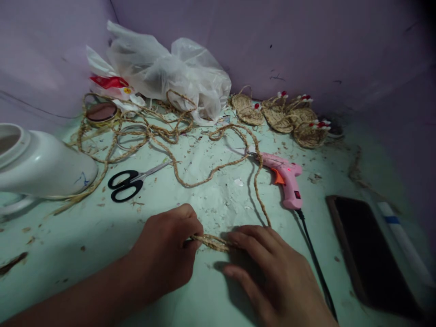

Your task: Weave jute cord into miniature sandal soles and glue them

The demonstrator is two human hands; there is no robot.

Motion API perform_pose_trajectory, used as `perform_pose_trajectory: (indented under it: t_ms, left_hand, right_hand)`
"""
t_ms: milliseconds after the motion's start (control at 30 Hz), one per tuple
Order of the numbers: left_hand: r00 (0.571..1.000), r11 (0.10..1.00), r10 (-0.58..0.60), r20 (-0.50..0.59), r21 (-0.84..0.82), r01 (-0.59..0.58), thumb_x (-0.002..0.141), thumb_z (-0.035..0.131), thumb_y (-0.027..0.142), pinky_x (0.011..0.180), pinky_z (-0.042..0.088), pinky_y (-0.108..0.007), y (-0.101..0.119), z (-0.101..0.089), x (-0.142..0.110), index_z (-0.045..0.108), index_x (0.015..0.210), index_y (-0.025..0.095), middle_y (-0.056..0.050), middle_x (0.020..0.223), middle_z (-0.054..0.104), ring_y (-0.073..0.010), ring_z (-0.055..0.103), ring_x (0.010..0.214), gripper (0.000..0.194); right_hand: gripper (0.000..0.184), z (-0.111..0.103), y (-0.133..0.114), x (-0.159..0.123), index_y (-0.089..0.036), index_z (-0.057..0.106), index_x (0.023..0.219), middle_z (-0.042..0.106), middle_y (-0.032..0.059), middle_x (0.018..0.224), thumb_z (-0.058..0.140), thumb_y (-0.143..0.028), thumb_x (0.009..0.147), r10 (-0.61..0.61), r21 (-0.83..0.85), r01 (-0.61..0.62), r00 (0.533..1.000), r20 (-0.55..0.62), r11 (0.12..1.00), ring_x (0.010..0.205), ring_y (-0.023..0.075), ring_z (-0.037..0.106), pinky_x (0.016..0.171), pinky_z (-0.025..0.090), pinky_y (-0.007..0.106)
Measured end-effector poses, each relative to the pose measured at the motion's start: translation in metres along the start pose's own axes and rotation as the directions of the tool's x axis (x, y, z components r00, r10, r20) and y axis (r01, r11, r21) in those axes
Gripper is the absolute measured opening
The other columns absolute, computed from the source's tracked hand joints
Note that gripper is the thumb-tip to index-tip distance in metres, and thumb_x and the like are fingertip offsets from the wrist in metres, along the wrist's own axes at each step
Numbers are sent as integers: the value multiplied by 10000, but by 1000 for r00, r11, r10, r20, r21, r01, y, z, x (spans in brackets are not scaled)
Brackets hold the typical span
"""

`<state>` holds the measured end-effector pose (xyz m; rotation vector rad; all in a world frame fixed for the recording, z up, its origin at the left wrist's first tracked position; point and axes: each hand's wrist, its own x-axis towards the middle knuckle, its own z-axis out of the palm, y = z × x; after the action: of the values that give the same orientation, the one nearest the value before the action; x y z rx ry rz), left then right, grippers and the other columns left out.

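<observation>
Running crosswise, a narrow tan rope loop point(215, 242) spans left hand point(166, 250) to right hand point(275, 268). Left pinches; right touches, loosely open.

The pale green bench point(102, 250) carries a white jug point(64, 165), black-handled scissors point(138, 180), tangled rope point(188, 185), a plastic bag point(200, 79), beaded coils point(308, 135), a pink glue gun point(288, 175), a dark phone point(371, 254) and, just beside it, a white pen point(403, 240). Fibre scraps point(26, 230) lie scattered.

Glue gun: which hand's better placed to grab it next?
Likely the right hand: it's nearer the glue gun, thumb and fingers apart, while the left hand pinches the rope loop.
</observation>
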<state>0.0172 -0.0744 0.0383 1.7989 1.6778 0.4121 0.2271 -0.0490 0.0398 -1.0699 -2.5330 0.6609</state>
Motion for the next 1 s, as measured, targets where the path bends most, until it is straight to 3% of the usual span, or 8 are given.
perform_pose_trajectory:
  t_ms: [300, 633, 767, 867, 1000]
  left_hand:
    - [999, 997, -7, 54, 76, 3, 739, 484, 134, 585, 311, -250, 2, -3, 1, 536, 647, 182, 10, 723, 518, -121, 491, 656, 116]
    - [992, 989, -54, 113, 143, 37, 739, 477, 143, 616, 349, -289, 7, -7, 2, 526, 707, 206, 1, 787, 541, -165, 522, 715, 86]
    - [989, 987, -58, 137, 159, 36, 719, 521, 165, 648, 381, -318, 10, -14, 1, 529, 849, 230, -1, 881, 559, -195, 542, 775, 146]
    - [988, 992, -9, 153, 127, -11, 741, 532, 178, 691, 408, -330, 8, -16, 0, 532, 955, 257, 2, 946, 557, -190, 548, 810, 228]
    - [980, 974, 112, 164, 178, -141, 790, 500, 183, 695, 415, -324, 8, -12, 2, 566, 817, 229, -16, 937, 546, -193, 529, 859, 85]
  right_hand:
    - [157, 19, -7, 9, -208, 627, 982, 648, 64, 863, 550, -192, 847, -17, -7, 16, 993, -116, 1000, 728, 215, 599, 568, 510, 334]
    - [190, 18, -12, 12, -186, 654, 937, 661, 69, 858, 514, -121, 826, -32, 3, 33, 994, -103, 999, 724, 209, 567, 585, 475, 326]
    - [183, 19, -13, 12, -193, 658, 917, 653, 65, 836, 519, -126, 817, 5, 27, -2, 994, -110, 1000, 723, 199, 555, 599, 459, 315]
    - [185, 19, -13, 12, -193, 661, 919, 650, 64, 833, 519, -130, 818, 11, 32, -7, 994, -111, 999, 725, 199, 550, 600, 455, 317]
    - [194, 21, -13, 12, -199, 657, 919, 650, 62, 847, 517, -121, 810, 18, 28, -16, 996, -90, 999, 737, 208, 550, 603, 453, 332]
